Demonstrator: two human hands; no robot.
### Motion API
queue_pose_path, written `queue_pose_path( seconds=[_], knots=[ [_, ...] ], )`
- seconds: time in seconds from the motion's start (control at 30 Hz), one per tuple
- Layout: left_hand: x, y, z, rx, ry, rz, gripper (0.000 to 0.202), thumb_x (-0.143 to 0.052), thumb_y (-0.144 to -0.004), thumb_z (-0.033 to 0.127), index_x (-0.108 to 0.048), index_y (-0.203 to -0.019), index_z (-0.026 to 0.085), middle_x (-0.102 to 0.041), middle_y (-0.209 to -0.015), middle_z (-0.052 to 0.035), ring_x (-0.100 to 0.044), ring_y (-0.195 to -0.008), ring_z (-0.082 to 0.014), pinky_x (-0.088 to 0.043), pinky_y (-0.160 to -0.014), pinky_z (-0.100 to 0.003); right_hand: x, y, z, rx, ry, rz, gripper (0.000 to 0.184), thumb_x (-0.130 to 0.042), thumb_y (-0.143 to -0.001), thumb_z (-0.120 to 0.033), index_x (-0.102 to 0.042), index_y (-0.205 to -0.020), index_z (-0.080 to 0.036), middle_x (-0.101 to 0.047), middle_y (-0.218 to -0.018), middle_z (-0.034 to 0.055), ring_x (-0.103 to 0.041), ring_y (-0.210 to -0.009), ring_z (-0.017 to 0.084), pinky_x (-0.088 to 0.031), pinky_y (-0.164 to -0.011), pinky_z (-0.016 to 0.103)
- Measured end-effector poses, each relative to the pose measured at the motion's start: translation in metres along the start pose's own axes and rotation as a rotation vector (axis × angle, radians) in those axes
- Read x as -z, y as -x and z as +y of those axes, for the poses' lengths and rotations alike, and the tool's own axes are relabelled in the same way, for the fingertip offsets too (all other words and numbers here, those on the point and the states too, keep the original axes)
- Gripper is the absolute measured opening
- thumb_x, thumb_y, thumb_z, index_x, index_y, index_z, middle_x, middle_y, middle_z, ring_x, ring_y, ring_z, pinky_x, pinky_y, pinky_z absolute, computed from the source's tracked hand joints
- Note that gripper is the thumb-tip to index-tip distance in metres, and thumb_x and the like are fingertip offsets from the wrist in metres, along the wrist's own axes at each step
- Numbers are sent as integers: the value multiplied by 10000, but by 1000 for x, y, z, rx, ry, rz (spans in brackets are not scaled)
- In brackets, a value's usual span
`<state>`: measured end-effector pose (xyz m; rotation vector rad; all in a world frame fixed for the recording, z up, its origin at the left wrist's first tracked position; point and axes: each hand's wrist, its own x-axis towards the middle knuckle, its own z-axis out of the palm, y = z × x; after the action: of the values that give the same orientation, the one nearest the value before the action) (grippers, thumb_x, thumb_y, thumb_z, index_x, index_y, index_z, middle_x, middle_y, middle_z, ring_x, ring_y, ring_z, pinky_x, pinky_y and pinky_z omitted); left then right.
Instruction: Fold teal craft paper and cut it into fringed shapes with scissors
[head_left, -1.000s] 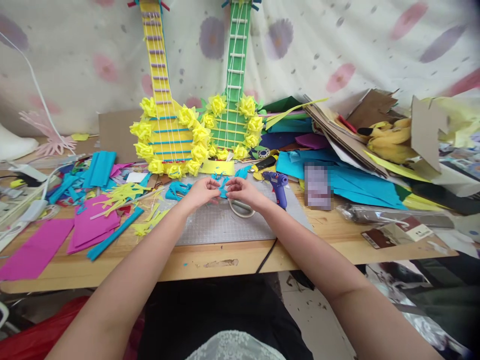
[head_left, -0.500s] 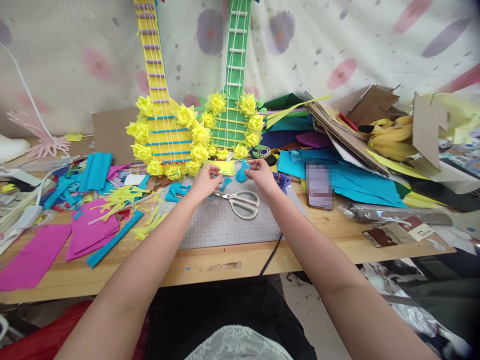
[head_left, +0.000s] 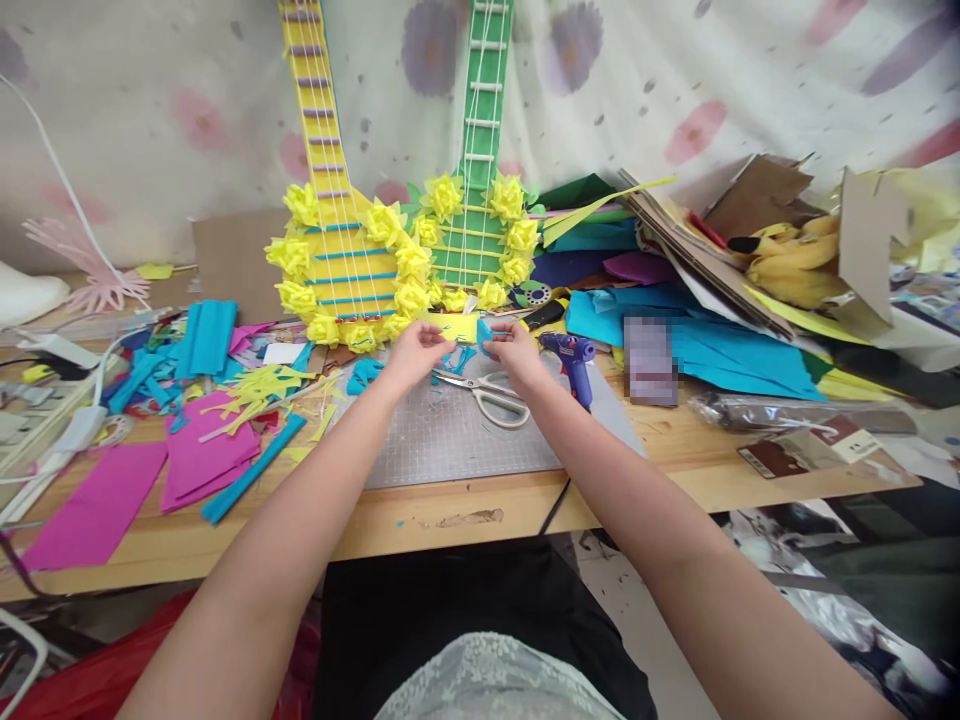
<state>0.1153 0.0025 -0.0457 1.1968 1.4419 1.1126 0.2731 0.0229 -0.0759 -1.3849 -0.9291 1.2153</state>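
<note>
Between finger and thumb, my right hand (head_left: 519,356) pinches a small piece of blue crepe paper (head_left: 486,336) above the cutting mat (head_left: 442,450). My left hand (head_left: 418,354) faces it a short way off, fingertips drawn together; whatever they hold, if anything, is too small to make out. Scissors (head_left: 501,410) with pale handles lie on the mat just below both hands, blades partly spread. A yellow piece (head_left: 454,326) and blue scraps (head_left: 459,358) are between the hands. To the right of my right hand rests a blue glue gun (head_left: 574,355).
Behind stand a yellow paper guitar (head_left: 349,275) and a green one (head_left: 471,250), both edged with yellow paper flowers. Magenta sheets (head_left: 97,505) and paper scraps cover the left side. A phone (head_left: 649,362), blue paper (head_left: 739,355) and bananas (head_left: 795,265) lie at the right.
The view has shifted slightly, so more of the glue gun shows. My right hand still holds the blue paper, which has turned a little; both hands remain close together.
</note>
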Motion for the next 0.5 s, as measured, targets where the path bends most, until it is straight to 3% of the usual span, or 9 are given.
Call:
queue_pose_path(
  seconds=[0.13, 0.23, 0.37, 0.5],
  knots=[
    [-34, -6, 9, 113, 63, -117, 307, -762, -640, 117, -547, -858, 148, -614, -800, -27, -618, -747, -138, -519, -738, -297, 7, 11, -3, -47, -85, -148, 396, -660, -510, -155, -484, -863, -193, -547, -720, -43, -509, -616, 83, -408, -619, 244],
    [-49, -13, 11, 169, 79, -150, 290, -747, -638, 82, -540, -829, 147, -615, -745, -13, -619, -692, -129, -518, -739, -304, 17, 13, -4, -64, -75, -195, 395, -677, -517, -179, -479, -859, -191, -557, -701, -42, -528, -630, 89, -422, -620, 243],
    [-53, -24, 15, 151, 34, -101, 282, -743, -629, 71, -549, -819, 147, -602, -718, -9, -617, -673, -135, -521, -733, -316, 35, 17, 3, 58, 169, -166, 333, -671, -604, -214, -461, -863, -208, -559, -690, -39, -549, -656, 116, -446, -630, 264],
    [-62, -41, 21, 92, -98, -94, 268, -706, -663, 64, -558, -871, 146, -626, -777, -33, -626, -682, -147, -521, -701, -311, 54, 27, 16, 284, 524, -321, 205, -636, -680, -189, -492, -824, -211, -580, -719, -23, -563, -671, 132, -454, -677, 288]
  ],
)
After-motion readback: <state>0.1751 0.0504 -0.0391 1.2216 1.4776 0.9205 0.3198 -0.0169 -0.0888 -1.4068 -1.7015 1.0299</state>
